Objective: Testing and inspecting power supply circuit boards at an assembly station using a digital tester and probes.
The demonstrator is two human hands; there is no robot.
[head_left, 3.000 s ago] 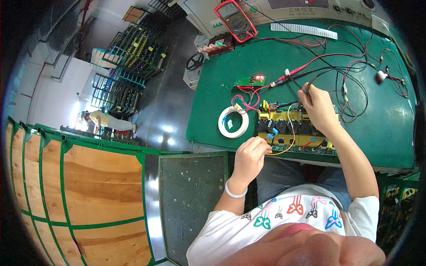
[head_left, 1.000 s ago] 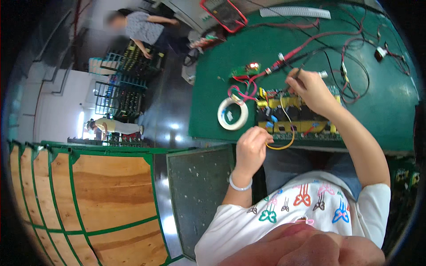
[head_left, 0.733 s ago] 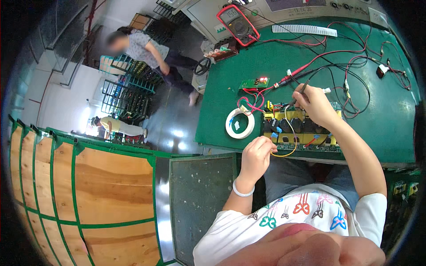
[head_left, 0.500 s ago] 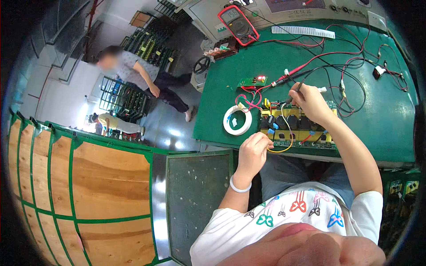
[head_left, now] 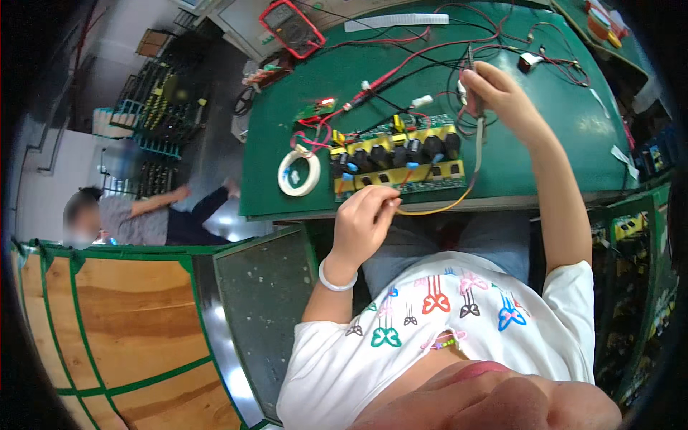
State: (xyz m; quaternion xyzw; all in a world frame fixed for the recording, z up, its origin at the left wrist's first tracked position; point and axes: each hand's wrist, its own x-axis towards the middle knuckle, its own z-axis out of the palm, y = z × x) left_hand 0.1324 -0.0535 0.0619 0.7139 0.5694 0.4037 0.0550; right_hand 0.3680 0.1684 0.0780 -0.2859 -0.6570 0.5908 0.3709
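A green circuit board (head_left: 398,159) with yellow strips and black round capacitors lies near the front edge of the green bench (head_left: 559,136). My left hand (head_left: 365,218) is at the board's front edge, fingers pinched on a yellow wire (head_left: 437,208) that curves right. My right hand (head_left: 494,89) is raised behind the board's right end, shut on a thin probe (head_left: 469,61) and a grey cable (head_left: 477,147) that hangs down to the yellow wire.
A white tape roll (head_left: 299,173) lies left of the board. A small board with a lit red light (head_left: 319,109) and a red multimeter (head_left: 292,26) sit behind, among red and black leads. Another person (head_left: 136,218) crouches on the floor at left. Wooden panels (head_left: 107,322) lie lower left.
My right hand has lifted and moved to the right, away from the board, holding probe and cable. The other person has moved from the upper left down to the floor at left.
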